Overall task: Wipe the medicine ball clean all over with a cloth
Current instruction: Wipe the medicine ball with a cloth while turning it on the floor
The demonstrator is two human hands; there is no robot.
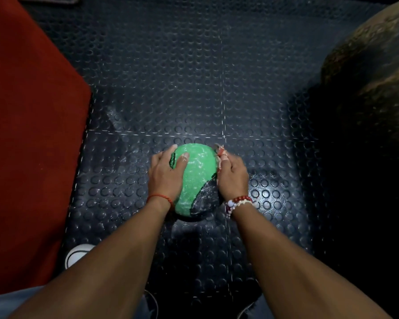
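Both forearms reach forward from the bottom edge, bare, over faded denim at the knees. A white shoe [77, 255] shows just outside the left forearm, on the floor.

At the end of the left forearm, past a thin red thread bracelet [161, 198], the left hand [167, 172] lies spread on the left flank of the medicine ball [197, 178]. Its grip is open and flat: palm pressed to the ball, thumb pointing up across the green, fingers wrapped over the far left side beside a black marking. It holds nothing but steadies the ball.

Opposite it, across the ball, the right hand [232, 174] presses against the right flank. Its grip is closed around a bunched cloth [219, 155], pale with red, of which only a small part pokes out beyond the fingertips, touching the upper right edge of the ball. Beaded bracelets [238, 203], red and white, circle that wrist.

Between the two grips the ball sits on the dark studded rubber floor [194, 88]. It is green with a black panel on the near right side, streaked with whitish smears.

Well left of the left grip runs a red mat [28, 134]; far right of the right grip bulges a large dark rounded object [373, 72], too dim to identify.
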